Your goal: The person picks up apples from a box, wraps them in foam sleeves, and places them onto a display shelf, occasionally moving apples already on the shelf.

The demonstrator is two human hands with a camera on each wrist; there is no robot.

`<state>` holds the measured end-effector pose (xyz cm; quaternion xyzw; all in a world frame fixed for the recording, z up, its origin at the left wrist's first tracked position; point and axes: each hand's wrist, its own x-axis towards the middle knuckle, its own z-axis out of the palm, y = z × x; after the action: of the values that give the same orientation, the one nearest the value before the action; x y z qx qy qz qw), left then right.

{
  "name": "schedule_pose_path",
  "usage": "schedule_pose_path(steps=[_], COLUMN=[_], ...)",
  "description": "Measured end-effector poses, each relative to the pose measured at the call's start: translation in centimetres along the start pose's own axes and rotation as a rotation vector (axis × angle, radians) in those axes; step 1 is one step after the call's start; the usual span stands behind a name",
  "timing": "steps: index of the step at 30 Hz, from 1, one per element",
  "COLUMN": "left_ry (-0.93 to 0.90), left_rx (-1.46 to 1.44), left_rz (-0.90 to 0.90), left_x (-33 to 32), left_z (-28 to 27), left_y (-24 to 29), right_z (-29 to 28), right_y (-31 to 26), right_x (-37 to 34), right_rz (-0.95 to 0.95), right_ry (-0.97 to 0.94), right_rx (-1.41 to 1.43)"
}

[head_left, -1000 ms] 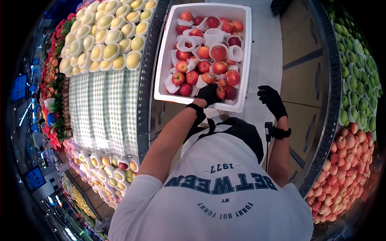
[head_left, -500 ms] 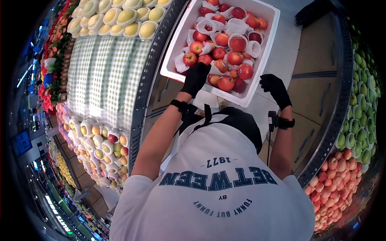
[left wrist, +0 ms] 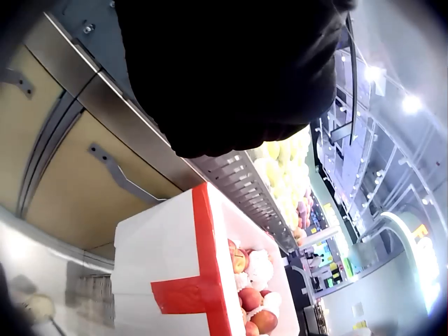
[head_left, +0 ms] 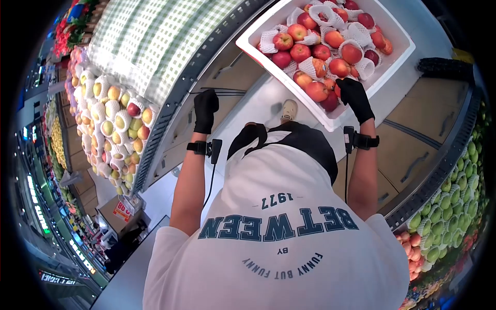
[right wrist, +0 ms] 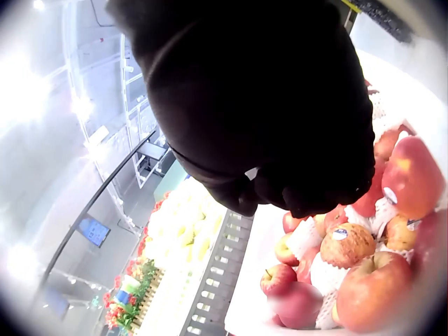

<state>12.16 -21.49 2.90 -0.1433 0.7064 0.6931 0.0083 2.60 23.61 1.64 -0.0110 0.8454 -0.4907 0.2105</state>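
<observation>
My left hand [head_left: 205,109], in a black glove, is raised outside the white foam box [head_left: 283,77], left of its near corner. Its fingers are loosely curled, and nothing shows in them; the left wrist view has the glove filling the top, with the box beyond. My right hand [head_left: 355,99], gloved in black too, hovers over the box's near right part with fingers bent and nothing visible in them. Beneath it lie red apples [head_left: 316,91]. In the right wrist view, a speckled apple [right wrist: 348,245] with a sticker sits below the fingertips. White foam nets [head_left: 365,67] lie among the apples.
A fruit stand with a checked cloth [head_left: 150,41] and netted fruit [head_left: 111,126] runs along the left. Drawer cabinets [head_left: 408,150] and green fruit [head_left: 447,206] stand at the right. A shoe [head_left: 290,109] rests on the floor below the box.
My left hand has left the apples and moved left, out over the box's outside. The view has turned left, shifting the box up and right. My right hand now overlaps the box's apples.
</observation>
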Motion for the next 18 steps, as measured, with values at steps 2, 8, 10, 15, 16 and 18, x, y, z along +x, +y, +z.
schedule_pose_path(steps=[2,8,10,15,16,18], left_ry=[0.101,0.455,0.515,0.692,0.741,0.824], left_rx=[-0.117,-0.393,-0.472,-0.481,-0.459,-0.417], left_rz=[-0.029,-0.088,-0.073,-0.016,-0.025,-0.047], left_x=[-2.3,-9.1,-11.8,-18.9,-20.2,-22.7], left_z=[-1.3,-2.7,-3.6,-4.5,-4.8,-4.9], left_y=[-1.3,-1.9,-2.6,-3.7,-4.3,-5.8], right_z=[0.9,3.5,4.4,5.4,5.4,6.1], right_y=[0.4,0.8,-0.3,0.3,-0.1,0.8], right_x=[0.8,2.0,1.2,-1.4,-2.6,-3.9], right_rz=[-0.308,-0.706,-0.681,-0.724,-0.710,-0.872], right_ry=[-0.001,0.062,0.046,-0.018,-0.033,0.093], right_rx=[-0.329,-0.629,-0.662,-0.721,-0.820,-0.793])
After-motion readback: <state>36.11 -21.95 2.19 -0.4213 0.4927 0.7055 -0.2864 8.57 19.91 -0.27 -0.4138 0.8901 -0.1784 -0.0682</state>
